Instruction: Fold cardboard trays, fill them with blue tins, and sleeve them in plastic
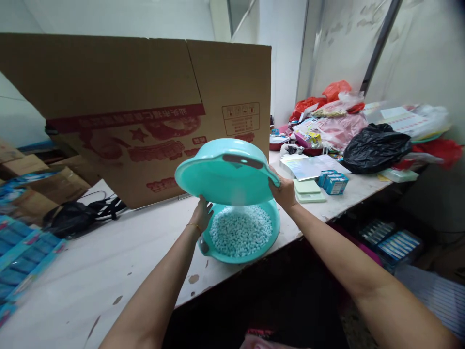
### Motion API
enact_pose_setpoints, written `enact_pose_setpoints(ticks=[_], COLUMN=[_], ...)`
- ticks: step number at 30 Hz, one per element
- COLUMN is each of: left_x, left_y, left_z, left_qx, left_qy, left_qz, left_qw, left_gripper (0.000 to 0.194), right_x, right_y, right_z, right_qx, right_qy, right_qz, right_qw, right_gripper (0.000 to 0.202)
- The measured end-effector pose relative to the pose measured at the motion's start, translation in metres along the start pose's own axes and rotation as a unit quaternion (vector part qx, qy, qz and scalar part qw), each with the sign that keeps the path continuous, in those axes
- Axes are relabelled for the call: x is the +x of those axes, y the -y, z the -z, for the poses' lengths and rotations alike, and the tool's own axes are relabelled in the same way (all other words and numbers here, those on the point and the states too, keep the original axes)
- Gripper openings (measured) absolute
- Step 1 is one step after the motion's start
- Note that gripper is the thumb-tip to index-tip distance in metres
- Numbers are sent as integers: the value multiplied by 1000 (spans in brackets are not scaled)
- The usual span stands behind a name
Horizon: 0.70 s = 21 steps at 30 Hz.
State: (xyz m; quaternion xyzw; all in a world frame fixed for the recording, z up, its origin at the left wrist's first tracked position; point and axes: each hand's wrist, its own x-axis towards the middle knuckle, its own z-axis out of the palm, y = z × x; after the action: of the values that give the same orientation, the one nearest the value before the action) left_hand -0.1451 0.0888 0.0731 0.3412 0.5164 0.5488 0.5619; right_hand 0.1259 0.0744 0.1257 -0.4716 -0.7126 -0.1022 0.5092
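A turquoise plastic basin (pixel 221 177) is tilted in the air, its hollow side facing me. My right hand (pixel 285 193) is closed around the handle at its right end. At the lower left rim, my left hand (pixel 202 215) grips the edge, with some fingers behind the basin. Directly below, a second turquoise basin (pixel 232 260) sits on the table near its front edge. Many small pale blue pellets (pixel 241 231) fill its bottom, and the raised basin hides its far rim. The inside of the raised basin shows no pellets.
A large cardboard box (pixel 232 72) stands behind the basins on the white table (pixel 145 261). To the right are a small scale (pixel 308 191), blue boxes (pixel 334 183), a black plastic bag (pixel 376 145) and piled bags. Blue packs (pixel 25 257) lie at the left.
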Motion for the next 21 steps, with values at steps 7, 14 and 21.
enact_pose_setpoints(ticks=[7, 14, 21], left_x=[34, 54, 10], left_y=[-1, 1, -20], left_z=[3, 24, 68], left_qx=[26, -11, 43], left_qy=[66, 80, 59], left_qz=[-32, -12, 68], left_qw=[997, 997, 995], left_gripper=[52, 47, 67], right_x=[22, 38, 39], right_y=[-32, -41, -4], right_z=[-17, -10, 13], right_qx=[0, -85, -136], right_qy=[-13, 70, 166], right_qz=[-55, 113, 147], right_qw=[998, 988, 966], right_gripper=[31, 32, 41])
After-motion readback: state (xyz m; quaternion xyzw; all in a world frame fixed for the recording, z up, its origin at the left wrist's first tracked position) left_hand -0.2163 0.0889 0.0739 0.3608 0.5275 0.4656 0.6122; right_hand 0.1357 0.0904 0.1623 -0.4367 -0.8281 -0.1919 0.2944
